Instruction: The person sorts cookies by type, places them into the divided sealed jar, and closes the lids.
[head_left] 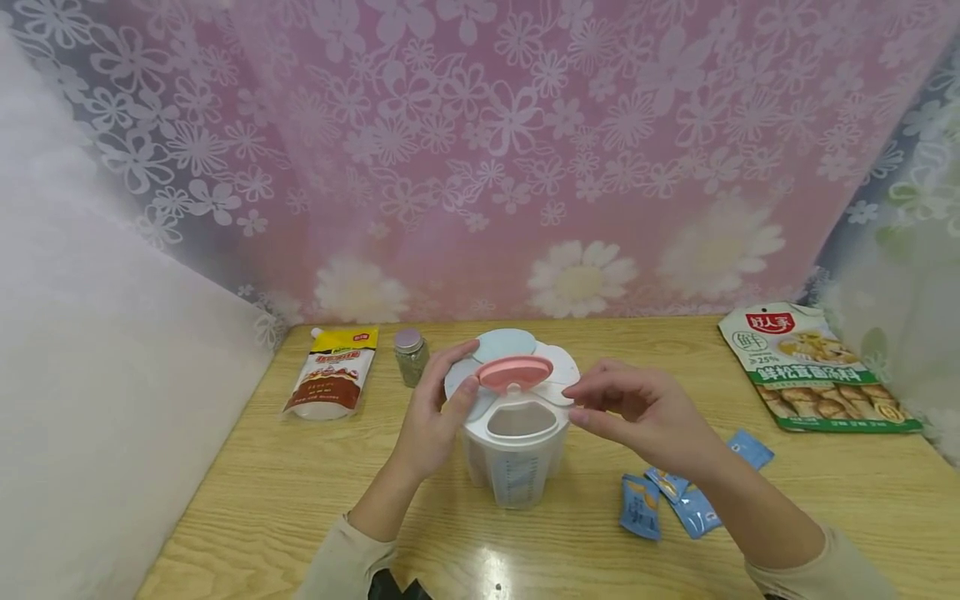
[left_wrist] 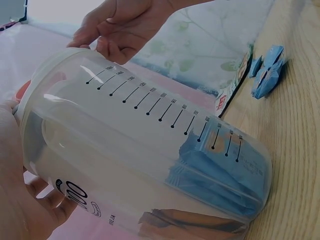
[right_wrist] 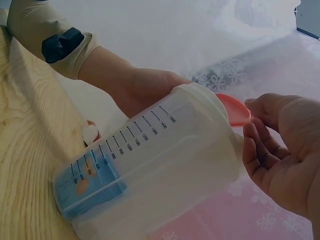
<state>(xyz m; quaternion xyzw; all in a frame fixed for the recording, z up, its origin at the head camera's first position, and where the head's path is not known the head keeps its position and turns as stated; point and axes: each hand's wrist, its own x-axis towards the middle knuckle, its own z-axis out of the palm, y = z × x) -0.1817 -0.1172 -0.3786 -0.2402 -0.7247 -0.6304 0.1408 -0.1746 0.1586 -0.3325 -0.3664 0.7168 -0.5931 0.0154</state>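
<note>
Tub [head_left: 517, 479] upright on table [head_left: 247, 500], pink flap [head_left: 517, 373] raised. Left hand [head_left: 435, 418] grips tub's left side; right hand [head_left: 647, 412] just right of tub, fingers loosely bent, seemingly empty. Loading step, I'd judge; next move probably calls for pinching a blue packet [head_left: 640, 507], right of tub.

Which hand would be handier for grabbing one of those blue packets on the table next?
Probably the right: the right hand is nearer the blue packets, which lie on that side of the container. The left hand holds the container from its other side.
</note>
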